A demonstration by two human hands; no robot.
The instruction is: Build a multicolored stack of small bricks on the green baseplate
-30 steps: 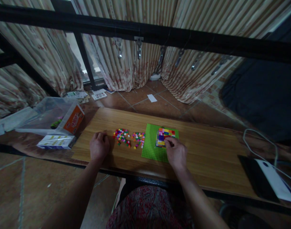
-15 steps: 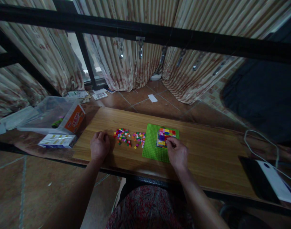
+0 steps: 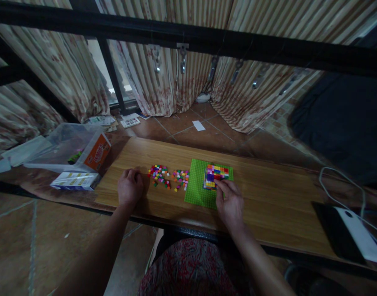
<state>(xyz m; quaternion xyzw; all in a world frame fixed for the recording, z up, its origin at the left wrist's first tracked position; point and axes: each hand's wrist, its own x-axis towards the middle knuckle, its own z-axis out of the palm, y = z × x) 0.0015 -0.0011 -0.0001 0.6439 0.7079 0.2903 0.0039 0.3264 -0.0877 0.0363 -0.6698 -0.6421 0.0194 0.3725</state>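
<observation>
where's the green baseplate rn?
Head view: the baseplate lies just right of centre on the tabletop, loose bricks beside its left edge, right hand over its near right corner.

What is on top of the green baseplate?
A multicoloured brick build stands on the green baseplate; the right hand covers the plate's near right corner, so what lies there cannot be seen.

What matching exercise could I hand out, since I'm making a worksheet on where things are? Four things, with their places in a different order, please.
Things:
1. left hand
2. right hand
3. green baseplate
4. clear bin

Places:
A. under the brick build
B. off the wooden board, beyond the white box
C. on the board, left of the loose bricks
D. with its fingertips at the brick build

Right pairs: 1-C, 2-D, 3-A, 4-B
</observation>
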